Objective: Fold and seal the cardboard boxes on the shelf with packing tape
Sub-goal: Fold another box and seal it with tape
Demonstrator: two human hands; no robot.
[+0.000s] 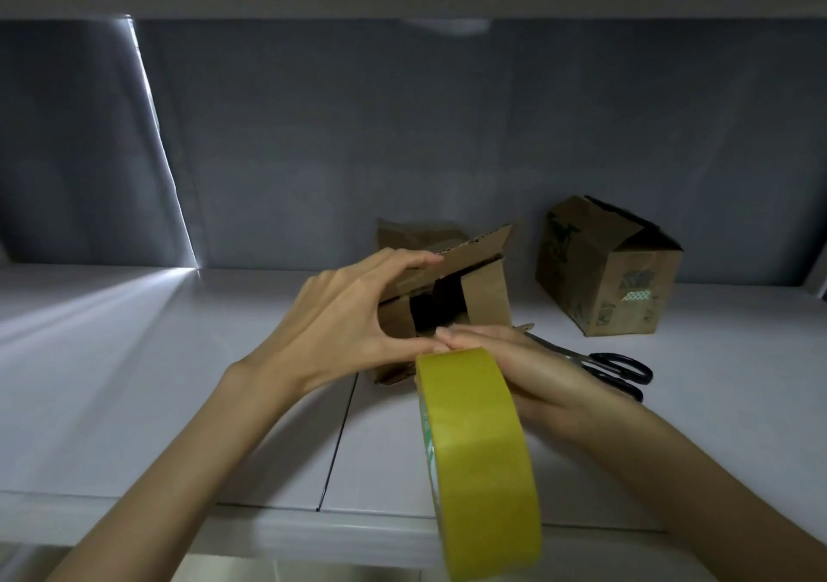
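Storeroom: bare shelf [134, 380], boxes [608, 268].

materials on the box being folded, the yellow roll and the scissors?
Brown box under the left hand: corrugated cardboard, matte; fluting shows along the top flap's cut edge. Yellow tape roll on the right wrist: looks like plastic film packing tape, smooth, slight sheen. Black-handled scissors: handles likely plastic, glossy; blades look like bare metal, partly hidden by the right hand.
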